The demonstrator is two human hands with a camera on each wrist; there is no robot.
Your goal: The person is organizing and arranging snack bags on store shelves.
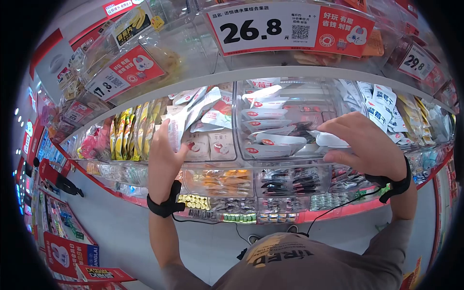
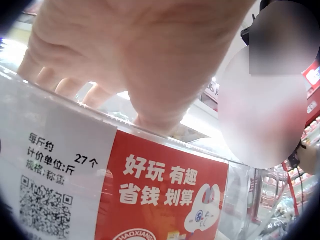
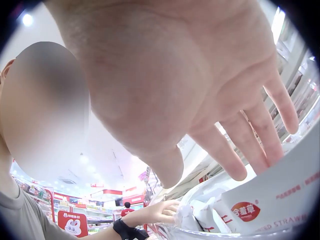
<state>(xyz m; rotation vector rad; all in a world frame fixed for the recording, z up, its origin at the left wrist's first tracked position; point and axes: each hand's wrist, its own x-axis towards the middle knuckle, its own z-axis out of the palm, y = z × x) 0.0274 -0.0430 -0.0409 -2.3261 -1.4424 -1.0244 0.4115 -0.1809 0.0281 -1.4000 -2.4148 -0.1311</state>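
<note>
My left hand (image 1: 166,154) reaches over the front rim of a clear bin (image 1: 208,164), its fingers beside a white packet (image 1: 176,129) that leans against other packets. In the left wrist view the fingertips of that hand (image 2: 120,55) drop behind the rim and are hidden. To the right, my right hand (image 1: 365,145) is over a bin with a row of white packets (image 1: 275,140), fingers and thumb apart around the end of one packet (image 1: 330,139). The right wrist view shows this hand (image 3: 185,75) with extended fingers above a white packet (image 3: 275,200) with a red logo.
A shelf with price signs (image 1: 263,29) runs above the bins. Yellow packets (image 1: 129,133) stand at the left, blue-lettered packets (image 1: 382,108) at the right. Lower bins (image 1: 220,182) sit beneath. Cables (image 1: 333,210) hang from both wrists. Another person (image 1: 58,178) is in the aisle at the left.
</note>
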